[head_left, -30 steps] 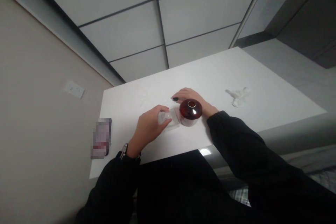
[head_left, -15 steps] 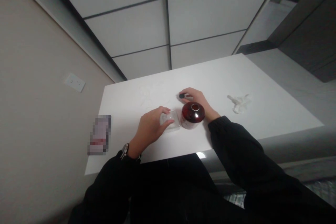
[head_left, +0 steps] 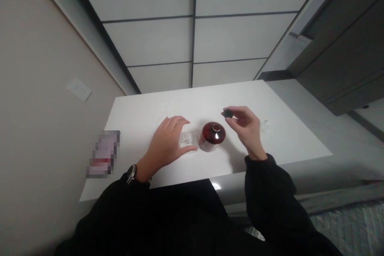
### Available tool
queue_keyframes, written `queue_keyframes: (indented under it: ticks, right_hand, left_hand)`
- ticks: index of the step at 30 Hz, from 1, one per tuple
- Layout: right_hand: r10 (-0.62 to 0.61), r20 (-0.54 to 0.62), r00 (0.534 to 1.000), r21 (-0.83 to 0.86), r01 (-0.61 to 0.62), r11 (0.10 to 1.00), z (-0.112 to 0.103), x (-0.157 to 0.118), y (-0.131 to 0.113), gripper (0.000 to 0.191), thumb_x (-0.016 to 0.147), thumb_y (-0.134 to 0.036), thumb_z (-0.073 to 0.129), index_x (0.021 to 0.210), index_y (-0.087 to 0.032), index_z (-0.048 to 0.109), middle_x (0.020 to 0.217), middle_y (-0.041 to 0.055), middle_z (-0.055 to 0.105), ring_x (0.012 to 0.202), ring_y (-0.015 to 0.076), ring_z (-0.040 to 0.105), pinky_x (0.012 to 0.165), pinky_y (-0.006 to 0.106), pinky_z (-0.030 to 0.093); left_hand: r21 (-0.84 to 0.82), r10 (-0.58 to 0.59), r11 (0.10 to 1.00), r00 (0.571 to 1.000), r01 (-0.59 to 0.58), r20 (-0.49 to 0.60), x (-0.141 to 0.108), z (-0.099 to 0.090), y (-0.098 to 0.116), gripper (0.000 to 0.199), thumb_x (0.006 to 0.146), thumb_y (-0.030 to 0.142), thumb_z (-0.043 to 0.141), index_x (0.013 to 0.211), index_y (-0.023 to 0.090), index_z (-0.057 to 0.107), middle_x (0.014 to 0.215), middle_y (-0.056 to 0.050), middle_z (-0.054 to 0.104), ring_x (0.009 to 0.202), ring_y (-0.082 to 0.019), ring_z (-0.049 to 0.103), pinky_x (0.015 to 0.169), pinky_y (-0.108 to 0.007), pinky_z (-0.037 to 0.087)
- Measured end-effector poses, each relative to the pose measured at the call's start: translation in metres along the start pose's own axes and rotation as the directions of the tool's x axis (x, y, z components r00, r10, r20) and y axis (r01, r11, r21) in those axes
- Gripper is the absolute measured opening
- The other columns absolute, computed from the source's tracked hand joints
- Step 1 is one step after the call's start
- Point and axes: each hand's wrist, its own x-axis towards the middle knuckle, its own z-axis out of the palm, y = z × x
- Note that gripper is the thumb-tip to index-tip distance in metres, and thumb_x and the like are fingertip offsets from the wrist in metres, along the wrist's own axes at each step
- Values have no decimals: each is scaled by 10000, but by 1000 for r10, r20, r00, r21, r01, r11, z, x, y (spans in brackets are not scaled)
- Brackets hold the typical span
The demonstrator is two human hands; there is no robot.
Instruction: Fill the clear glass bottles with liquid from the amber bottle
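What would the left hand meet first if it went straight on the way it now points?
The left hand would probably meet the clear container first, then the red-lidded jar; exact depth is unclear.

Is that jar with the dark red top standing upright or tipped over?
Upright: the jar rests on the white table, its dark red top uppermost.

Small black object (head_left: 228,113) in right fingers (head_left: 241,110)
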Motion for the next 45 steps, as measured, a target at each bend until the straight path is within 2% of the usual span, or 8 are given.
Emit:
queue_keyframes:
  ticks: [4, 11, 19, 25, 31, 35, 41, 45]
  right_hand:
    - [-51, 179, 983, -172, 82, 982, -4, -15, -36, 277, 973, -392, 756, 1249, -377, 781, 1184, 50, 764, 1078, 247, 733, 815, 423, 689]
    - [-152, 309, 939, -260, 237, 936, 10, -22, -43, 395, 1042, -339, 643, 1422, -441, 684, 1260, 45, 765, 1136, 277, 717, 1008, 539, 615]
    - [-154, 282, 947, -199, 214, 956, 21, -29, -38, 298, 1050, -384, 631, 1331, -396, 731, 1286, 38, 788, 1199, 296, 703, 1066, 573, 581]
    - [-25, 87, 996, -120, 35, 992, 25, -34, -21, 415, 915, -518, 795, 1280, -351, 688, 1242, 70, 640, 1124, 254, 677, 1013, 501, 646]
    - [10, 62, 998, 27, -12, 1000, 31, -36, -9, 452, 870, -584, 816, 1165, -326, 590, 1368, 73, 575, 1226, 258, 655, 1053, 513, 627]
    - [7, 141, 990, 21, -10, 1000, 39, -37, -9, 397, 998, -618, 630, 1265, -325, 646, 1568, 107, 544, 1432, 313, 565, 1221, 578, 474]
    - [-31, 6, 999, 44, 31, 999, 59, -35, -4, 343, 985, -619, 652, 1069, -287, 668, 1346, 110, 683, 1291, 298, 659, 1171, 539, 507]
    - [-8, 28, 1000, 16, 7, 1000, 51, -39, 0, 477, 950, -692, 656, 1209, -291, 648, 1406, 128, 681, 1372, 326, 617, 1199, 555, 480]
  left_hand:
    - [-78, 32, 996, 998, -36, -53, 11, 6, 24, 828, 888, 633, 789, 1492, 166, 469, 1493, -186, 637, 1402, -353, 607, 1210, -546, 461]
    - [-174, -124, 975, 990, 135, 70, 29, 29, 51, 849, 906, 491, 825, 1584, 206, 400, 1466, -160, 680, 1302, -354, 688, 1083, -502, 560]
    - [-157, -147, 974, 982, 165, 119, 27, 19, 50, 932, 902, 506, 817, 1631, 179, 337, 1360, -183, 734, 1223, -356, 725, 1014, -495, 578]
    - [-159, -135, 975, 981, 157, 141, 32, 15, 52, 853, 896, 468, 831, 1592, 174, 435, 1507, -175, 658, 1364, -356, 660, 1111, -508, 548]
    - [-171, -113, 976, 985, 134, 130, 33, 12, 50, 794, 893, 443, 831, 1563, 213, 471, 1496, -158, 670, 1347, -360, 674, 1109, -531, 550]
    - [-172, -101, 978, 987, 121, 122, 32, 8, 50, 748, 891, 414, 832, 1533, 229, 495, 1451, -141, 700, 1288, -351, 703, 1055, -511, 578]
    - [-151, -167, 968, 967, 198, 191, 38, 9, 56, 967, 892, 398, 838, 1662, 180, 295, 1457, -198, 681, 1312, -380, 683, 1072, -536, 562]
    - [-127, -60, 989, 994, 72, 93, 18, -6, 45, 1153, 860, 501, 861, 1708, 210, 136, 1661, -240, 474, 1537, -402, 479, 1241, -612, 412]
